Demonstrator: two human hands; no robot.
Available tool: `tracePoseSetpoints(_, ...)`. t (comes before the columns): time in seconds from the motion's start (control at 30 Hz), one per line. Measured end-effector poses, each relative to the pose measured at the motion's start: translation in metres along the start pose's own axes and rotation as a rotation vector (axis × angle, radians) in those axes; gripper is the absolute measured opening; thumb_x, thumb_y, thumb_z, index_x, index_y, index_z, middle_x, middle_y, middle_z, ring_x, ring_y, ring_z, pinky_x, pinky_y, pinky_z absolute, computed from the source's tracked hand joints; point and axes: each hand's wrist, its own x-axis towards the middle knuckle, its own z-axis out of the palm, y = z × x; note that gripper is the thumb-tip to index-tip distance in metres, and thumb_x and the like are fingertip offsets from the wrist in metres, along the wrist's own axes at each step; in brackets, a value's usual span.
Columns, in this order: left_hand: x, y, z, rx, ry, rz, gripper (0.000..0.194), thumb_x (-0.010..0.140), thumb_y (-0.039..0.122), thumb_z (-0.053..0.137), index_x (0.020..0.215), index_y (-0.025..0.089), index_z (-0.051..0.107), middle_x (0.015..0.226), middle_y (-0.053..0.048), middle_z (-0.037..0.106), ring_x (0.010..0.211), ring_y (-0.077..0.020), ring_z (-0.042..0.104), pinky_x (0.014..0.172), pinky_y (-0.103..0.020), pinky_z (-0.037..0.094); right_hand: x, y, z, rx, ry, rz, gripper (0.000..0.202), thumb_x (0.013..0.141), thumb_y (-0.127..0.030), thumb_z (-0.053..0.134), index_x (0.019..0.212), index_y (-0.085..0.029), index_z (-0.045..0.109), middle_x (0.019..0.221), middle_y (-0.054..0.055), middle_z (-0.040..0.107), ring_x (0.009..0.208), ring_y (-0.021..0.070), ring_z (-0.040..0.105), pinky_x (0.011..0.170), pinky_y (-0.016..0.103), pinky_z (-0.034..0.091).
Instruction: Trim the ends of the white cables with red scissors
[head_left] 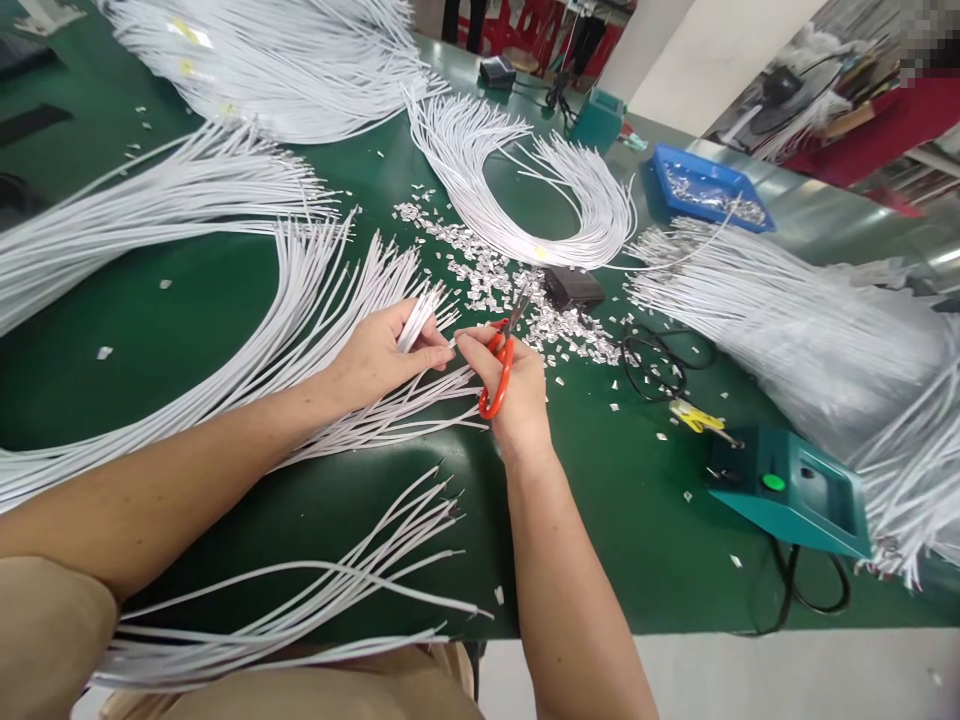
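My left hand [394, 350] is closed around the ends of several white cables [420, 318], with thumb and forefinger pinched at their tips. Close against it, my right hand [514, 385] holds scissors [497, 385] with orange-red handles, the blades pointing up and away. The right thumb and forefinger meet at a cable tip beside the left fingertips; what exactly they pinch there is too small to make out. More white cables [390, 270] fan out on the table around and beneath my left hand. A separate loose bunch [360, 560] lies nearer my body, with dark bare tips.
Small silvery scraps [480, 270] are scattered beyond my hands, around a black block [574, 288]. A coiled cable bundle [517, 225] and a blue tray [709, 190] lie farther back. At right are a teal device [787, 490], yellow-handled tool [697, 415] and wrapped cables [810, 340].
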Motion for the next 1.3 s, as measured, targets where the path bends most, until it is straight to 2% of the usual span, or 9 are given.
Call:
tracePoseSetpoints(0.3,0.001,-0.003,-0.001,0.023,-0.014,0.028,0.019,0.075,0.028,0.073,0.084,0.017,0.06,0.077,0.001,0.068,0.07,-0.0131,0.061,0.073,-0.028,0.048,0.003,0.004,0.0,0.075,-0.01,0.05,0.012,0.066,-0.028,0.07,0.073,-0.018,0.073,0.076,0.0,0.069,0.068,0.0121,0.057,0.07,0.027,0.045)
tracePoseSetpoints(0.4,0.002,-0.005,-0.002,-0.158,-0.096,-0.044,0.018,0.077,0.028,0.071,0.081,0.017,0.057,0.075,0.001,0.067,0.071,-0.0134,0.063,0.074,-0.028,0.048,0.003,0.003,0.001,0.139,-0.067,0.08,0.011,0.066,-0.026,0.07,0.071,-0.017,0.072,0.069,-0.001,0.066,0.062,0.0103,0.053,0.066,0.026,0.044)
tracePoseSetpoints(0.53,0.002,-0.005,-0.004,-0.361,-0.266,-0.124,0.022,0.08,0.03,0.069,0.075,0.018,0.051,0.072,0.001,0.066,0.061,-0.0108,0.059,0.062,-0.026,0.045,0.003,0.005,0.004,0.226,-0.151,0.104,0.014,0.067,-0.027,0.07,0.074,-0.015,0.071,0.062,-0.002,0.062,0.058,0.0104,0.052,0.065,0.026,0.044)
tracePoseSetpoints(0.63,0.001,-0.004,-0.004,-0.37,-0.328,-0.145,0.024,0.081,0.03,0.07,0.075,0.018,0.05,0.071,0.0,0.067,0.06,-0.0108,0.059,0.062,-0.026,0.046,0.004,0.007,0.002,0.134,-0.086,0.082,0.019,0.068,-0.033,0.071,0.073,-0.015,0.071,0.063,-0.002,0.062,0.058,0.0107,0.052,0.064,0.027,0.044)
tracePoseSetpoints(0.77,0.002,-0.002,-0.004,-0.314,-0.227,-0.144,0.022,0.079,0.037,0.072,0.086,0.018,0.062,0.091,-0.005,0.071,0.086,-0.0169,0.065,0.07,-0.027,0.051,0.007,0.006,-0.006,-0.112,0.185,-0.11,0.02,0.072,-0.035,0.069,0.071,-0.016,0.07,0.065,-0.002,0.062,0.063,0.0114,0.052,0.066,0.026,0.044)
tracePoseSetpoints(0.87,0.003,-0.003,-0.004,-0.311,-0.18,-0.146,0.027,0.081,0.044,0.068,0.09,0.019,0.07,0.106,-0.007,0.068,0.102,-0.0199,0.06,0.073,-0.027,0.053,0.007,0.004,-0.009,-0.165,0.277,-0.256,0.017,0.077,-0.032,0.064,0.08,-0.017,0.07,0.079,0.0,0.067,0.075,0.0138,0.058,0.075,0.028,0.046)
tracePoseSetpoints(1.03,0.003,-0.007,-0.003,-0.28,-0.126,-0.147,0.029,0.075,0.041,0.075,0.09,0.017,0.074,0.089,-0.004,0.069,0.074,-0.0132,0.059,0.07,-0.027,0.051,0.003,0.004,-0.004,-0.151,0.178,-0.282,0.016,0.079,-0.03,0.063,0.077,-0.017,0.071,0.081,0.001,0.069,0.079,0.0142,0.06,0.079,0.028,0.046)
tracePoseSetpoints(1.2,0.001,-0.004,-0.001,-0.196,-0.065,-0.109,0.027,0.072,0.039,0.078,0.083,0.015,0.071,0.077,-0.002,0.069,0.075,-0.0163,0.064,0.079,-0.031,0.051,0.002,0.006,-0.001,-0.091,0.097,-0.177,0.019,0.078,-0.032,0.063,0.086,-0.019,0.074,0.088,0.001,0.07,0.077,0.0137,0.061,0.074,0.026,0.047)
tracePoseSetpoints(1.3,0.0,-0.001,0.0,-0.121,-0.068,-0.095,0.028,0.072,0.04,0.077,0.083,0.015,0.069,0.075,-0.003,0.07,0.075,-0.0176,0.065,0.079,-0.033,0.051,0.003,0.007,0.0,-0.04,0.088,-0.146,0.021,0.075,-0.036,0.067,0.082,-0.018,0.073,0.083,0.001,0.069,0.075,0.0138,0.06,0.074,0.026,0.047)
